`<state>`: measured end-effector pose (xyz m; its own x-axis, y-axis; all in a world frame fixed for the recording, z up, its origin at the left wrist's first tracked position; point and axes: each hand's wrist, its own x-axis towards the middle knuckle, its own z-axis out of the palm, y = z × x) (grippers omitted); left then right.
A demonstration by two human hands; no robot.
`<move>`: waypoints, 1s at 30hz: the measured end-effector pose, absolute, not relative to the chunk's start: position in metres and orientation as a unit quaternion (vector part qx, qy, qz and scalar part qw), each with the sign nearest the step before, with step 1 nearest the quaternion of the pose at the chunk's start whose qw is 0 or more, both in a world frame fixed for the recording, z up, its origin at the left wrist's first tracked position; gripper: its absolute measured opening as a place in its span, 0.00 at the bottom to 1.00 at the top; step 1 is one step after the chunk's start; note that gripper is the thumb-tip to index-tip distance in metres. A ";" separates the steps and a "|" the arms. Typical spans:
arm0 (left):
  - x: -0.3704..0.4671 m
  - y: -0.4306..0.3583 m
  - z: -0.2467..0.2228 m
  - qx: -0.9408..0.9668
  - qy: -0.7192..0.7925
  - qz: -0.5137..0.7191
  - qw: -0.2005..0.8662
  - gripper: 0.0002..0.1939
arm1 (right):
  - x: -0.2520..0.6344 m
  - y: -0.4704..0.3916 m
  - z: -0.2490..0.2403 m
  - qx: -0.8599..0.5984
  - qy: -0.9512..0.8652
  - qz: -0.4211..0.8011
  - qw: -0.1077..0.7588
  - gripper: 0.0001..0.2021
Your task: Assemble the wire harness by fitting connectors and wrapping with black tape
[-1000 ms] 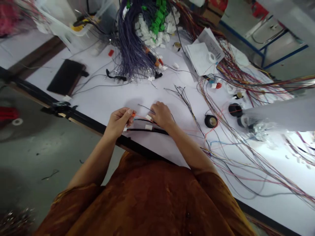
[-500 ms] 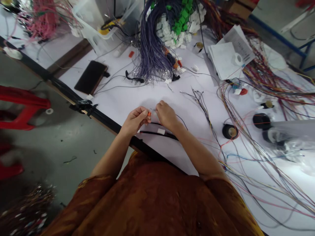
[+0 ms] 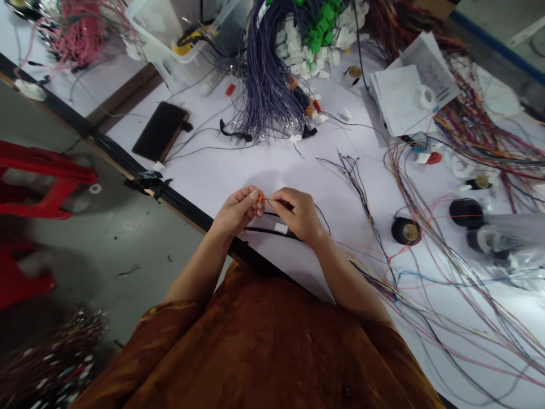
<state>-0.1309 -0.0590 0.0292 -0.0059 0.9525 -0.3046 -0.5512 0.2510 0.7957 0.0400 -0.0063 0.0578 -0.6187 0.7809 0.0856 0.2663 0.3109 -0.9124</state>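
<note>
Between the thumb and fingers of my left hand (image 3: 242,211) is a small orange connector (image 3: 261,198). My right hand (image 3: 298,213) pinches a thin dark wire (image 3: 268,199), its end right at the connector's side; whether it sits inside a hole is too small to tell. Below both hands, a black sleeved cable (image 3: 264,230) with a white label (image 3: 281,228) lies along the table's near edge. A dark wire loop (image 3: 324,218) curves out beside my right wrist.
A bundle of purple wires (image 3: 266,96) lies ahead, near green connectors (image 3: 326,25) and a clear plastic bin (image 3: 164,62). A black phone-like slab (image 3: 159,132) is at left. Papers (image 3: 398,99), a black tape roll (image 3: 406,230) and loose wires spread right. A red stool (image 3: 46,176) stands on the floor.
My right hand has lowered and turned, bringing the pinched wire end up against the orange connector. My left hand keeps its hold. The whole view has shifted slightly.
</note>
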 end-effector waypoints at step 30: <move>-0.118 -0.080 0.021 0.170 0.473 0.609 0.614 0.06 | 0.105 -0.036 0.041 -0.464 -0.783 0.289 0.298 0.10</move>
